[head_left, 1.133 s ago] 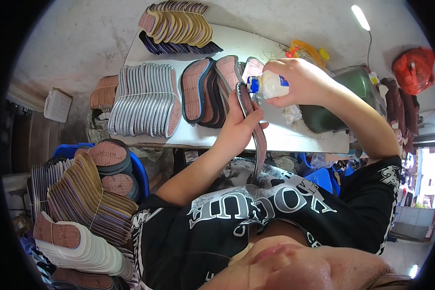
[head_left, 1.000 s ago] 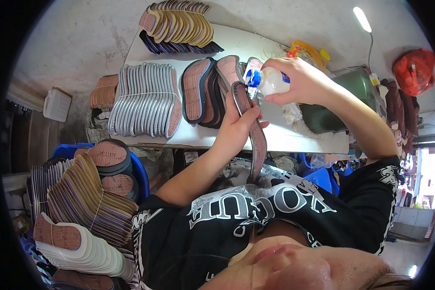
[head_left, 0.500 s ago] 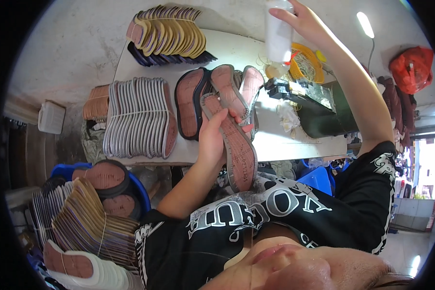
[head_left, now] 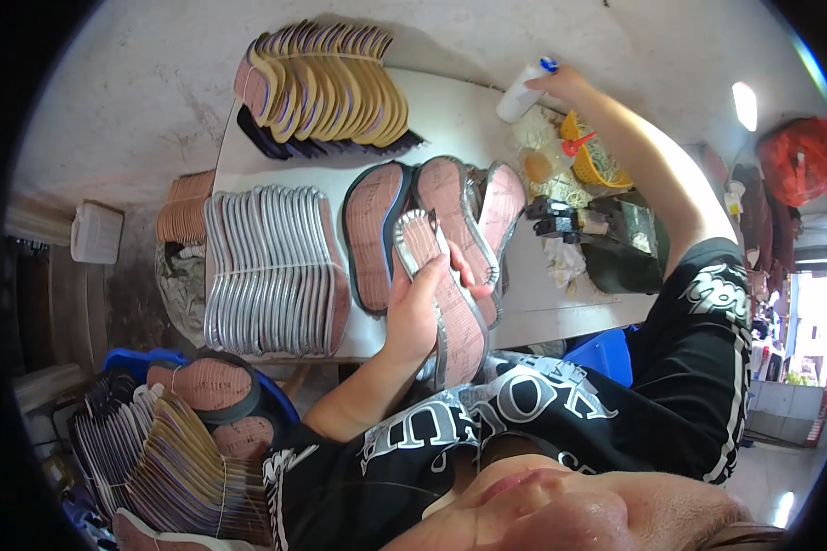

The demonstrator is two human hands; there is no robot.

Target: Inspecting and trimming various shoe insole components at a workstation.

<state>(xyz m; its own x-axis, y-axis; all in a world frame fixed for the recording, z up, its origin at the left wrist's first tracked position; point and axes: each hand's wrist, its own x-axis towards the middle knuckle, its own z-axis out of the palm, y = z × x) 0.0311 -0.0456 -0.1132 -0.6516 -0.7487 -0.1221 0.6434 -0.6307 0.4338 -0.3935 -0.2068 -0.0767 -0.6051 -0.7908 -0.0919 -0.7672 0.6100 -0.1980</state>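
My left hand (head_left: 415, 312) is closed around the middle of a brown shoe sole with a grey rim (head_left: 461, 335), tilted over the table's front edge. At the far right of the table my right hand (head_left: 562, 83) grips a white bottle (head_left: 520, 99) with a blue cap, near the wall. Behind the held sole lie a dark-rimmed sole (head_left: 374, 239) and more grey-rimmed soles (head_left: 446, 197). To their left stands a tied bundle of silver-edged soles (head_left: 271, 275).
A bundle of yellowish soles (head_left: 326, 87) sits at the table's back left. Near my right arm are a yellow basket (head_left: 602, 165) of loose bands, a black device (head_left: 560, 220) and crumpled white paper (head_left: 563, 262). A blue tub (head_left: 138, 358) with soles stands low left.
My right hand has lowered the bottle toward the back of the table, and it now leans with its blue cap up. My left hand still holds the sole, turned slightly. The whole view has shifted.
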